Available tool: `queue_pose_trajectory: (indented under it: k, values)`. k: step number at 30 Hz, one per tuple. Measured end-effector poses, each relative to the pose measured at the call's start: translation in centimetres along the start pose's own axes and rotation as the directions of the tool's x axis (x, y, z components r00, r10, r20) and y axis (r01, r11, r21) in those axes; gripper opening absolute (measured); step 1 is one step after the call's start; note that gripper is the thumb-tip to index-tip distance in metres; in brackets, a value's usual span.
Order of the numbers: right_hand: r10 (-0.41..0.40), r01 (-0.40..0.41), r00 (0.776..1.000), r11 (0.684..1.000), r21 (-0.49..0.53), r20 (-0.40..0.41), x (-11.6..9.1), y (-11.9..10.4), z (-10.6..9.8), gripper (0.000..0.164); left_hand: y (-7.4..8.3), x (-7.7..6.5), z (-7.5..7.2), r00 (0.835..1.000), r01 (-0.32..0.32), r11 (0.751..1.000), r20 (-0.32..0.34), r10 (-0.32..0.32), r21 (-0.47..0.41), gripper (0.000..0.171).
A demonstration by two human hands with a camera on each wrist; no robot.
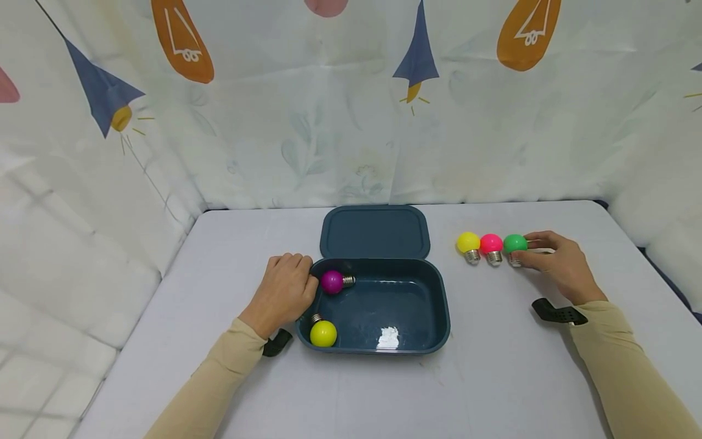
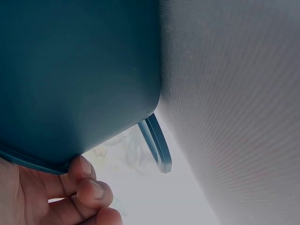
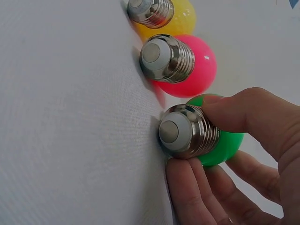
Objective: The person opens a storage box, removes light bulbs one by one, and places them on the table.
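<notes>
My left hand (image 1: 286,288) grips the left rim of a dark blue rectangular container (image 1: 384,352), its fingertips curled under the lip in the left wrist view. Inside the container, a purple bulb (image 1: 331,282) lies near the upper left corner and a yellow bulb (image 1: 323,333) at the lower left. On the right, my right hand (image 1: 565,268) pinches a green bulb (image 3: 228,145) between thumb and fingers, close over the cloth. Beside it in a row are a pink bulb (image 1: 491,244) and another yellow bulb (image 1: 468,242), metal screw bases toward me.
The matching dark blue lid (image 1: 375,231) lies flat behind the container. White cloth covers the table (image 1: 378,396). Patterned fabric (image 1: 351,122) hangs along the table's back edge and at both sides.
</notes>
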State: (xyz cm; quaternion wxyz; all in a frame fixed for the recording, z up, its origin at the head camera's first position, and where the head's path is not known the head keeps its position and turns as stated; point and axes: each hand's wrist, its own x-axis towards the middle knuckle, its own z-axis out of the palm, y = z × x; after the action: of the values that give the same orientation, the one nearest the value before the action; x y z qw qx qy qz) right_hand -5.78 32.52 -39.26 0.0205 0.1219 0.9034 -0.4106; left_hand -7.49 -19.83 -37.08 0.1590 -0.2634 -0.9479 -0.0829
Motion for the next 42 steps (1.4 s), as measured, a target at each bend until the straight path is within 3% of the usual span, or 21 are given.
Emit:
queue_pose_trajectory:
  k: [7,14,22,33,37,42]
  values:
    - [-0.009,0.009,1.000,1.000,-0.015,0.005,0.0,0.1,-0.2,0.075,0.0,0.0,0.0,1.000,-0.001,1.000,-0.007,0.001,0.000,0.016]
    - [-0.017,0.017,1.000,0.996,0.088,0.002,0.0,0.2,-0.5,0.074,0.0,0.0,0.0,1.000,0.007,1.000,0.002,-0.007,-0.006,0.016]
    - [-0.003,0.007,0.999,0.995,0.103,-0.037,-0.2,-0.3,-0.9,0.070,-0.1,-0.1,0.0,1.000,0.008,1.000,0.007,-0.008,-0.012,0.017]
    - [-0.047,0.054,0.997,0.991,0.123,-0.061,-1.2,-3.0,-1.0,0.062,0.5,0.7,0.3,1.000,0.003,1.000,0.018,-0.003,-0.023,0.017]
    - [-0.097,0.101,0.994,0.992,0.077,-0.050,-1.6,-4.4,-0.7,0.056,0.8,1.0,0.6,1.000,0.010,1.000,0.028,-0.010,-0.023,0.017]
    - [-0.221,0.221,0.975,0.975,0.008,-0.027,-1.8,-6.7,-0.1,0.044,1.0,1.3,0.6,0.999,0.024,0.999,0.031,-0.023,-0.023,0.016]
